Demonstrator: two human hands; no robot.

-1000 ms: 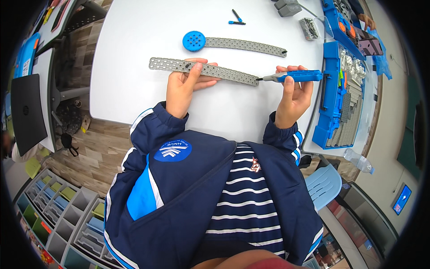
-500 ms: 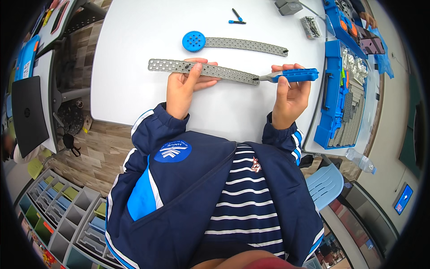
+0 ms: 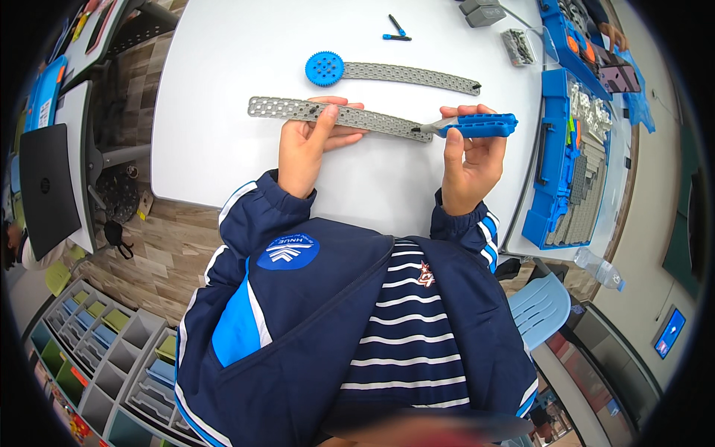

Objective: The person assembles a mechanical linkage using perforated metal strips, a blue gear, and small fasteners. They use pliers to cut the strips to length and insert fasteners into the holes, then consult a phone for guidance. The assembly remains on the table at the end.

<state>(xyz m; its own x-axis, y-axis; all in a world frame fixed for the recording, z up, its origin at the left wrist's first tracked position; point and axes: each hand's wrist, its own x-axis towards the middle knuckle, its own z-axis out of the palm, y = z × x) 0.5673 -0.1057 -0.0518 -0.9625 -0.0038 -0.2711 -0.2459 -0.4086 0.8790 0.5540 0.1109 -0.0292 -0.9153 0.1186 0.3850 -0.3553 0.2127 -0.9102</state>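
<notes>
My left hand (image 3: pixel 313 141) is closed around a long grey perforated beam (image 3: pixel 279 108), thumb on top and fingers beneath. A black peg (image 3: pixel 313 110) sits in the beam near that thumb. In my right hand (image 3: pixel 473 160) is a blue-handled tool (image 3: pixel 484 125) with a grey tapered tip. Its tip meets the beam's right end, at a small black peg (image 3: pixel 415 130). Beyond the held beam, a second grey beam (image 3: pixel 410 74) lies on the table. A blue gear (image 3: pixel 325 68) is at its left end and a black peg (image 3: pixel 477 87) at its right.
Two black-and-blue pieces (image 3: pixel 397 36) lie at the far side of the white table (image 3: pixel 223 59). A clear box of small parts (image 3: pixel 518 46) stands far right. An open blue case (image 3: pixel 547 149) of grey parts is on the right. Another person's hand (image 3: pixel 613 35) shows at the far right.
My right hand and the blue-handled tool have moved left, bringing the tip further in over the beam's right end. My left hand and the beam have barely moved.
</notes>
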